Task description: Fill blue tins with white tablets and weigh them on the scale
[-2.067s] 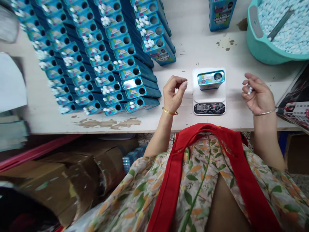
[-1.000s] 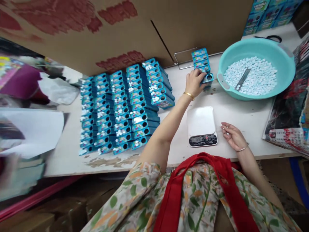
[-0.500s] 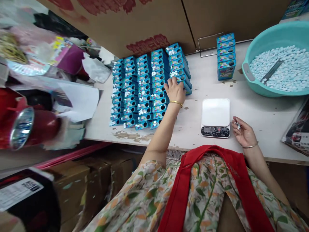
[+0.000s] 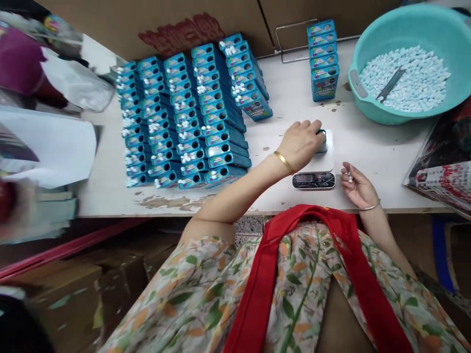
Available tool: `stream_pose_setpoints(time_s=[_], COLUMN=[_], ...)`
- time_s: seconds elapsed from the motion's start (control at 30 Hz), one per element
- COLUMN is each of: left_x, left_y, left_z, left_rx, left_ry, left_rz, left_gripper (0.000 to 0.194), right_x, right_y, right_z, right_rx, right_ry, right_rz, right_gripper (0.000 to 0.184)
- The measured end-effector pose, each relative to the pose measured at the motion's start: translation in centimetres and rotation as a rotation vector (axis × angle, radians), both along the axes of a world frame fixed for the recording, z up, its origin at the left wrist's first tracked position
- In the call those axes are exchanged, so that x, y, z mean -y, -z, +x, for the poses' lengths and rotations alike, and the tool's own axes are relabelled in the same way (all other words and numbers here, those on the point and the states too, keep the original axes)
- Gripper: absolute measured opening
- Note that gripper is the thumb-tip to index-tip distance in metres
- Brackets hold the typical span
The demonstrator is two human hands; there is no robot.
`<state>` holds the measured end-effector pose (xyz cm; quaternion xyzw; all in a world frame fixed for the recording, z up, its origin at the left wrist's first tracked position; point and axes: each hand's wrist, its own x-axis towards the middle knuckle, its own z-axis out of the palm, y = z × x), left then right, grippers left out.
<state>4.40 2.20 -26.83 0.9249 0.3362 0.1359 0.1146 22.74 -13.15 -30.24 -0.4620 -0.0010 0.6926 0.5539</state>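
My left hand (image 4: 300, 143), with a gold bangle at the wrist, grips a small blue candy box (image 4: 321, 141) over the white plate of a digital kitchen scale (image 4: 314, 180). Most of that box is hidden by my fingers. Just right of the scale, my right hand (image 4: 357, 187) is turned palm up, its curled fingers closed on a few small white candies (image 4: 350, 177). To the left stand rows of blue candy boxes (image 4: 217, 125) with round holes in their tops, many with candies lying on them.
A turquoise basin (image 4: 355, 100) at the back right holds pale blue candies and a metal tool (image 4: 390, 85). Several more blue boxes (image 4: 324, 81) stand in a column beside it. Cardboard (image 4: 235, 19) walls the rear; papers (image 4: 55, 142) and bags lie left.
My left hand has moved right from the near end of the rightmost row to the scale, bringing a candy box with it. My right hand still holds candies. The view has shifted to the right.
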Motion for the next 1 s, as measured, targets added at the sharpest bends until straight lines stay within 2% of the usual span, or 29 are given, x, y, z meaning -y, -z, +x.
stream_pose_setpoints(time_s=[0.13, 0.23, 0.3, 0.37, 0.47, 0.53, 0.6, 0.67, 0.73, 0.83, 0.93, 1.0], left_x=[1.5, 4.6, 7.6, 10.5, 13.1, 13.6, 13.4, 12.9, 12.5, 12.2, 12.3, 12.5], left_y=[-1.4, -1.9, -1.2, 0.4, 3.2, 4.3, 4.7, 4.7, 4.5, 4.3, 4.5, 4.8], left_z=[0.7, 0.5, 0.9, 1.9, 3.9, 5.0, 5.7, 6.0, 6.1, 6.1, 6.4, 6.8], left_rx=[0.083, 0.233, 0.380, 0.592, 0.954, 1.111, 1.172, 1.194, 1.233, 1.274, 1.252, 1.186], left_ry=[0.004, 0.009, 0.027, 0.005, -0.170, -0.314, -0.403, -0.424, -0.416, -0.379, -0.322, -0.273], left_rz=[-0.099, -0.321, -0.617, -1.018, -1.619, -1.886, -2.028, -2.099, -2.117, -2.068, -1.866, -1.624], left_gripper=[0.012, 0.019, 0.028, 0.035, 0.036, 0.028, 0.015, 0.008, 0.016, 0.022, 0.025, 0.030], right_x=[0.9, 1.4, 1.4, 1.4, 1.4, 1.5, 1.7, 1.7, 1.5, 1.1, 1.2, 1.5], right_y=[-0.2, -0.3, -0.4, -0.6, -1.2, -1.8, -2.3, -2.6, -2.5, -1.2, 0.9, 1.8], right_z=[0.6, 1.2, 1.2, 0.9, -0.2, -0.9, -1.4, -1.6, -1.3, 0.1, 1.3, 1.2], right_rx=[0.055, 0.072, 0.086, 0.137, 0.287, 0.407, 0.512, 0.581, 0.577, 0.380, 0.135, 0.032], right_ry=[-0.013, -0.006, 0.031, 0.061, 0.052, 0.035, 0.034, 0.059, 0.135, 0.325, 0.443, 0.453], right_rz=[0.062, 0.098, 0.105, 0.103, 0.122, 0.143, 0.163, 0.175, 0.181, 0.162, 0.061, 0.000], right_gripper=[0.018, 0.021, 0.022, 0.025, 0.033, 0.037, 0.036, 0.032, 0.025, 0.012, 0.006, 0.007])
